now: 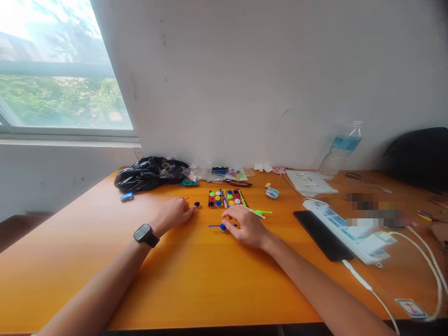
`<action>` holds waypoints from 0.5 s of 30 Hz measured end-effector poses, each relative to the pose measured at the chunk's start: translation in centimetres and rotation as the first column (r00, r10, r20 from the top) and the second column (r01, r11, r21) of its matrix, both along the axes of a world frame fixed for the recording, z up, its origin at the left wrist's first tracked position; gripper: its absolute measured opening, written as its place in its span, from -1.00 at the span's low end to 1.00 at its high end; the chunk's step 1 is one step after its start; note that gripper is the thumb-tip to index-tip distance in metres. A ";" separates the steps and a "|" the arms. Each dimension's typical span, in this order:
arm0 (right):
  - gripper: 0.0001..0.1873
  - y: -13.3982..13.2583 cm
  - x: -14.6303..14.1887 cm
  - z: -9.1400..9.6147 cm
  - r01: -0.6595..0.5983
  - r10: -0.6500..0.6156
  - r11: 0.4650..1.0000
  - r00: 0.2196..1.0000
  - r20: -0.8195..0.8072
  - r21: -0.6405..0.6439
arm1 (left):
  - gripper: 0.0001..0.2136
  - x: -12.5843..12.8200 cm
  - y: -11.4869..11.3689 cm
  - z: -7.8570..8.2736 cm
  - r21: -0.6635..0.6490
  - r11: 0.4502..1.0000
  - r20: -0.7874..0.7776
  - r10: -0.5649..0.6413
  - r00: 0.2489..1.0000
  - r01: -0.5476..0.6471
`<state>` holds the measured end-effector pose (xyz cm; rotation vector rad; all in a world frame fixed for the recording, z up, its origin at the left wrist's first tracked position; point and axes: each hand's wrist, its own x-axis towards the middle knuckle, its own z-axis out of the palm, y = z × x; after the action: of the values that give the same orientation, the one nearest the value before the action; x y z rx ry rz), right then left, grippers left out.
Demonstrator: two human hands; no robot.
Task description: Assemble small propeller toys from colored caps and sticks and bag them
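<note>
My left hand [175, 213], with a black watch on its wrist, rests on the orange table [196, 275]. Its fingertips pinch at a small black round piece [197, 204], with a bit of red showing by the fingers. My right hand [245, 225] lies curled over a blue stick with a blue round piece [222, 227] and pinches it against the table. Just beyond both hands lies a cluster of small coloured round pieces and sticks [226, 198]. A green stick [262, 213] lies to the right of my right hand.
A black plastic bag [149, 173] lies at the back left, a small blue item [126, 197] near it. A white power strip [346, 231] with cables, a black phone [324, 234], papers [310, 182], a water bottle [341, 149] and a black bag [418, 156] stand to the right.
</note>
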<state>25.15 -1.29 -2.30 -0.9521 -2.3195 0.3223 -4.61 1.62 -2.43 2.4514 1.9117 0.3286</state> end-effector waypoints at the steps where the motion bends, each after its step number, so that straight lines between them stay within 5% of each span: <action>1: -0.88 -0.2 -0.1 0.0 -0.035 0.035 0.999 0.999 0.014 0.032 | -0.41 0.3 -0.2 0.2 -0.015 1.000 -0.009 0.004 1.000 -0.004; 9: -0.77 -1.6 -0.6 0.6 -0.196 0.192 0.980 0.977 0.090 0.034 | -0.44 2.4 -2.2 1.0 -0.106 0.992 -0.044 -0.070 0.997 0.065; 15: -0.84 -1.4 -0.6 0.1 -0.172 0.165 0.985 0.967 0.194 0.016 | -0.43 4.3 -3.3 0.3 -0.081 0.989 -0.008 -0.128 0.992 0.127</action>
<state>24.53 -2.71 -2.22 -0.8016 -2.5819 0.2699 -0.29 -1.64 -2.17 2.5136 1.7251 0.2279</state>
